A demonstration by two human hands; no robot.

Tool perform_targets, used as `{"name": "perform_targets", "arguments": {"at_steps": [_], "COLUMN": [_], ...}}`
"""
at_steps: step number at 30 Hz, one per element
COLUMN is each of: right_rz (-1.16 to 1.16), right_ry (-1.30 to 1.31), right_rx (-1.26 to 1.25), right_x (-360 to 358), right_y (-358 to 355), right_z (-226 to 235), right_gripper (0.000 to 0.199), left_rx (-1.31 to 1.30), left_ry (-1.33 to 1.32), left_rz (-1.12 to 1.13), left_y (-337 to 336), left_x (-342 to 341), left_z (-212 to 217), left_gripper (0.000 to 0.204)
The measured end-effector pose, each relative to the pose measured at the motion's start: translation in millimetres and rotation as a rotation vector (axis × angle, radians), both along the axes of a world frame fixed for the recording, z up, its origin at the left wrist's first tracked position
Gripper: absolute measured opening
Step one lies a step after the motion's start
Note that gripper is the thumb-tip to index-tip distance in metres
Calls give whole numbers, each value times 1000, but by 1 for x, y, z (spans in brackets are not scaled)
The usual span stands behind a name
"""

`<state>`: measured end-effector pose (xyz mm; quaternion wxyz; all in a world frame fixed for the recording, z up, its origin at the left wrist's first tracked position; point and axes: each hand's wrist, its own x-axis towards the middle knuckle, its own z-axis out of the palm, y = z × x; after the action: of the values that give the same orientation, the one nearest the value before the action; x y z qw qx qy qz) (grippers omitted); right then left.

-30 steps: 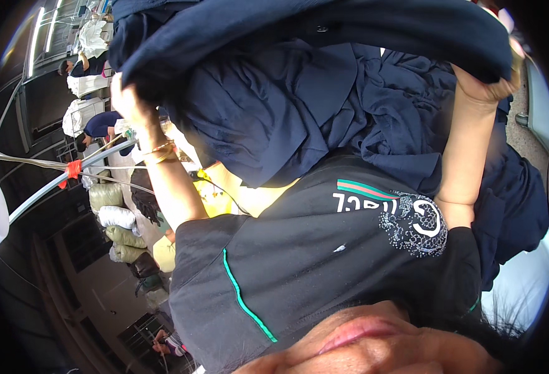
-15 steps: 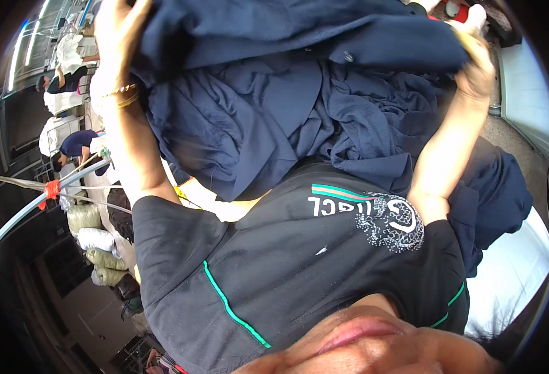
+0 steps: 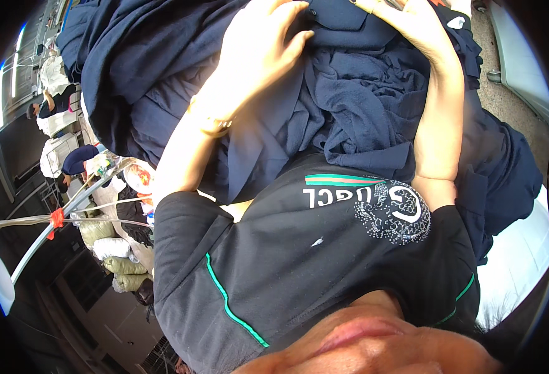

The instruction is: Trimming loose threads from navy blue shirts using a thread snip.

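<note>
A navy blue garment with a small button and a flap-like edge lies over the top of the cloth in front of me. My left hand rests on it, open, thumb and fingers apart. Across from it my right hand is at the flap's right side, with one finger stretched over the cloth. The upper frame edge cuts off its other fingers. Below both hands sits a heap of crumpled navy cloth, which reaches down to my body. More navy cloth hangs beside my right arm.
A white surface stands at the right, with a pale panel beyond. Crossed pale poles tied with a red strip are at the left. Stuffed sacks and co-workers, one in a blue top, are farther off.
The raised garment has come down onto the heap. My left hand has moved right and down and let go of its edge. The right hand has shifted left and up.
</note>
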<state>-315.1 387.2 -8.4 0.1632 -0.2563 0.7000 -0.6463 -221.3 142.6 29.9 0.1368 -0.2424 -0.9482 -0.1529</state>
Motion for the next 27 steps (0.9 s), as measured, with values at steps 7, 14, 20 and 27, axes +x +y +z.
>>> {"name": "perform_targets", "arguments": {"at_steps": [7,14,20,27], "right_rz": [44,58,57,71], "right_ry": [-26,-2,-29,205], "right_rx": [79,125,113,145], "right_x": [7,8,12,34], "right_y": [-6,-6,-10,-38], "right_z": [3,-4,-8,8], "right_gripper": [15,13,15,27], "left_rx": [-27,41,63,-74], "left_ry": [-39,-71,-6,50], "left_rz": [137,191,118,173], "left_y": [-13,-44,-47,-34], "left_x": [-8,10,10,18], "left_z": [-16,9,0,2], "left_gripper": [51,33,23,14]}}
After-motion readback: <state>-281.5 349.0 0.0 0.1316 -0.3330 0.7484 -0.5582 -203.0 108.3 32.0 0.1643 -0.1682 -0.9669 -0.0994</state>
